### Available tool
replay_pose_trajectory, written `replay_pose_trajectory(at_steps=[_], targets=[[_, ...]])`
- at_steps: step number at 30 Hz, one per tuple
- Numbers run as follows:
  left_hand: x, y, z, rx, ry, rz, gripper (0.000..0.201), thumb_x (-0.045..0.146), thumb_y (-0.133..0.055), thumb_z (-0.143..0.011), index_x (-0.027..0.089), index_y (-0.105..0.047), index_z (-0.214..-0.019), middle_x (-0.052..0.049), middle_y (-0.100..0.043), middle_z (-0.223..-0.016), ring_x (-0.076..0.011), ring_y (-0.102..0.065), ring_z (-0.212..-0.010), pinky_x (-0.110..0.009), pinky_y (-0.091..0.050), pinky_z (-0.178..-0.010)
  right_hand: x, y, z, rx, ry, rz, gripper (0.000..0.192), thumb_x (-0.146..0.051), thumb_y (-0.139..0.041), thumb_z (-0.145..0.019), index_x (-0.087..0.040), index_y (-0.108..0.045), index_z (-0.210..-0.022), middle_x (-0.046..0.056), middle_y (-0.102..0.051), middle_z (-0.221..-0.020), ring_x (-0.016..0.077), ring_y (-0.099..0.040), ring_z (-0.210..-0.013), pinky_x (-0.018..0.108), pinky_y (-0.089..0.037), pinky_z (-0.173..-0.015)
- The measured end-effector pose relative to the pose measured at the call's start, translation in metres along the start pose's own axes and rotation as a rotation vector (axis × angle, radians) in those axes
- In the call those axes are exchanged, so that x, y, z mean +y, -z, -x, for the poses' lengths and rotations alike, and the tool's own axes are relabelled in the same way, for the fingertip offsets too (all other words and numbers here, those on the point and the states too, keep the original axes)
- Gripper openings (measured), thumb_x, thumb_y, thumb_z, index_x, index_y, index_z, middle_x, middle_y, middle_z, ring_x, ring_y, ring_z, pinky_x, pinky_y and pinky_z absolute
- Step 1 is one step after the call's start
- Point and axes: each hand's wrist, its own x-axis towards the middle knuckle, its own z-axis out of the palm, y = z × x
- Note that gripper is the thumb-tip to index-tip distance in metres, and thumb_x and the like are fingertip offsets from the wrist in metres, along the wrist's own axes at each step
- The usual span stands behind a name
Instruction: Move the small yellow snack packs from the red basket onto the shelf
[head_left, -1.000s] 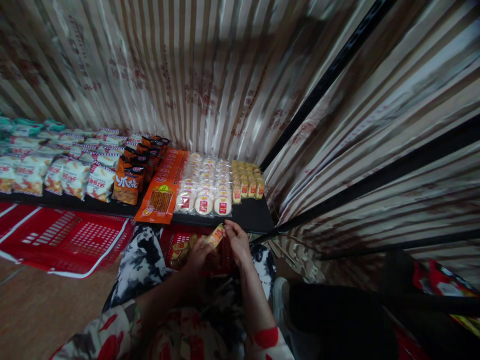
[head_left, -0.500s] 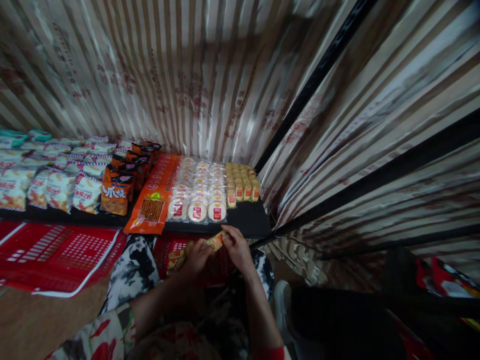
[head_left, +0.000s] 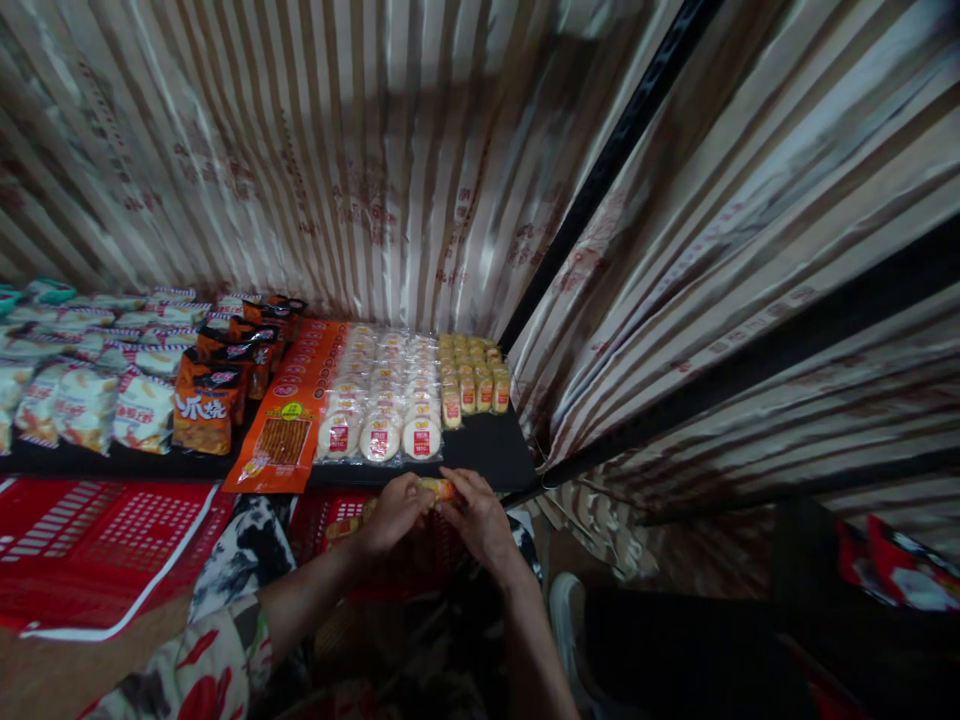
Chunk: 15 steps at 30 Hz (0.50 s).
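Between my two hands is a small yellow packaged snack (head_left: pixel 436 488), held just in front of the shelf's front edge. My left hand (head_left: pixel 401 510) pinches its left end, and the fingers of my right hand (head_left: pixel 480 515) close on its right end. Most of the packet is covered by fingers. Beyond them, on the black shelf (head_left: pixel 487 450), stand rows of matching yellow packets (head_left: pixel 469 385) at the right end. Left of these lie rows of round white wrapped crackers (head_left: pixel 379 437). More yellow packets (head_left: pixel 343 528) lie in a red basket (head_left: pixel 307 525) below, partly hidden by my left arm.
An orange snack bag (head_left: pixel 281 430) overhangs the shelf edge, beside black-and-orange bags (head_left: pixel 202 410) and white snack bags (head_left: pixel 142 410). A second red basket (head_left: pixel 105 550) sits at lower left. Striped sheeting (head_left: pixel 337 150) hangs behind, with black metal bars (head_left: pixel 615 180) at right.
The view has shifted, so the shelf appears slightly lower and further left. My hands have come closer together around the yellow packet, which now lies more level and is more covered.
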Motion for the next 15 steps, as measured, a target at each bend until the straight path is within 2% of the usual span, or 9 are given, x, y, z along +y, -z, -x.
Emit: replay_pose_trajectory(at_steps=[5, 10, 15], targets=[[0.011, -0.009, -0.016, 0.017, 0.024, -0.142, 0.015, 0.032, -0.050, -0.073, 0.020, -0.045, -0.067, 0.006, -0.051, -0.054, -0.0099, -0.049, -0.043, -0.021, -0.035, -0.044, 0.011, 0.004, 0.002, -0.002, 0.010, 0.047, 0.050, -0.015, -0.062, -0.074, -0.026, -0.057, -0.123, 0.007, -0.061, -0.113, 0.0219, -0.055, -0.105, 0.038, -0.045, -0.093], [0.023, -0.016, -0.029, 0.037, 0.033, -0.275, 0.016, 0.033, -0.051, -0.073, 0.021, -0.047, -0.064, 0.004, -0.052, -0.054, -0.0108, -0.049, -0.045, -0.022, -0.034, -0.046, 0.018, 0.007, 0.000, 0.026, -0.006, 0.114, 0.043, -0.020, -0.059, -0.079, -0.022, -0.058, -0.122, 0.009, -0.063, -0.113, 0.0233, -0.055, -0.104, 0.038, -0.044, -0.092], [0.040, -0.022, -0.040, 0.062, -0.056, -0.442, 0.017, 0.032, -0.054, -0.074, 0.020, -0.050, -0.062, 0.003, -0.052, -0.054, -0.0127, -0.052, -0.054, -0.022, -0.032, -0.052, 0.023, 0.012, -0.005, 0.089, -0.010, 0.147, 0.036, -0.026, -0.055, -0.083, -0.022, -0.059, -0.118, 0.008, -0.065, -0.108, 0.0234, -0.057, -0.098, 0.038, -0.044, -0.088]])
